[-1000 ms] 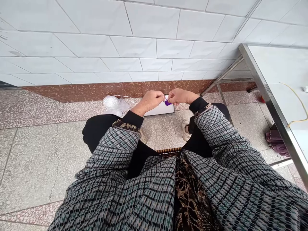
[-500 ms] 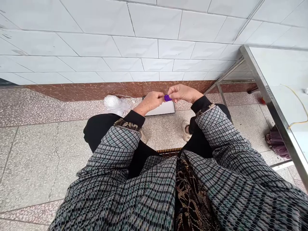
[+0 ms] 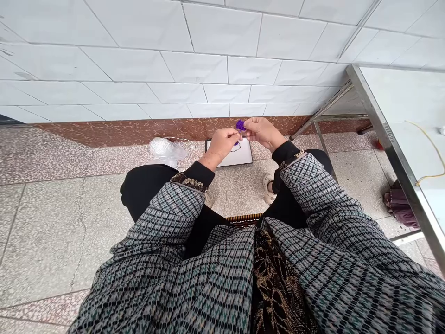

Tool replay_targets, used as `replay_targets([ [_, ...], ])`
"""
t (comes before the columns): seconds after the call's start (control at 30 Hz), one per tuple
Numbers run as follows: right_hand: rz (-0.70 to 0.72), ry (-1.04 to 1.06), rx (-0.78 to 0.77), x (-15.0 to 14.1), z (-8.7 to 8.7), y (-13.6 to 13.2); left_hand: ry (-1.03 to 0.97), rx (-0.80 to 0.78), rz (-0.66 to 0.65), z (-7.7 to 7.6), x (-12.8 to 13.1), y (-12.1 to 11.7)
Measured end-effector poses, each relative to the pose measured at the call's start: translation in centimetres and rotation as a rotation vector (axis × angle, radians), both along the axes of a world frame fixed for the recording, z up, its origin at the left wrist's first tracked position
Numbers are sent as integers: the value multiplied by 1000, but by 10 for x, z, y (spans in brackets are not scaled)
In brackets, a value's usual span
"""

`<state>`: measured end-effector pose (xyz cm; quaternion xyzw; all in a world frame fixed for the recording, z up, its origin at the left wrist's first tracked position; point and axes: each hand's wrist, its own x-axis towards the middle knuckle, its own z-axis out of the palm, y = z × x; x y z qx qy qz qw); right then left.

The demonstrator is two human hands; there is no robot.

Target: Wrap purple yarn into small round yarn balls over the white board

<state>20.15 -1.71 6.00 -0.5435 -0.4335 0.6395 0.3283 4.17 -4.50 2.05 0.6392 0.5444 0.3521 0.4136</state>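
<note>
Over a shallow white tray with a dark rim (image 3: 229,162), both my hands meet close together. My right hand (image 3: 262,132) pinches a small purple piece (image 3: 240,125) that looks like wound or crocheted yarn. Fingers of my left hand (image 3: 222,144) are pinched together just below it; what lies between them is too small to make out. A second bit of purple shows under the left fingertips. Beneath them, a thin dark cord (image 3: 237,148) curves in a loop against the tray's white surface.
A ball of white yarn (image 3: 162,147) in clear plastic lies on the floor left of the tray, by the tiled wall (image 3: 194,69). A metal-framed table (image 3: 385,125) stands at right, with a yellow cord (image 3: 433,147) on top and purple cloth (image 3: 403,204) below.
The purple piece has moved up, now at my right fingertips. My left hand has shifted right and below it, and the dark cord loop and second purple bit have come into view.
</note>
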Motion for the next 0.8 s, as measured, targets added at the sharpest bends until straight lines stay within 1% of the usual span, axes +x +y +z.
replay_targets([
  [0.07,12,160,-58,0,-1,-1,-135,22,73,-2,2,1],
  [0.17,27,307,-105,1,-4,-3,-322,57,149,-3,4,2],
  [0.27,37,341,-139,2,-8,-3,-428,25,167,-2,5,2],
  [0.33,49,308,-149,2,-9,-3,-441,-11,166,-2,3,2],
  [0.4,59,250,-132,2,-10,-2,-404,-38,167,-2,1,1],
  [0.47,68,186,-82,2,-10,-1,-336,-49,176,-2,-2,2],
  [0.6,150,85,20,3,-8,1,-172,-25,172,3,-7,3],
  [0.7,188,7,63,4,-8,1,-45,-1,96,9,-11,4],
  [0.8,202,-71,80,4,-6,-1,32,-19,18,13,-14,3],
])
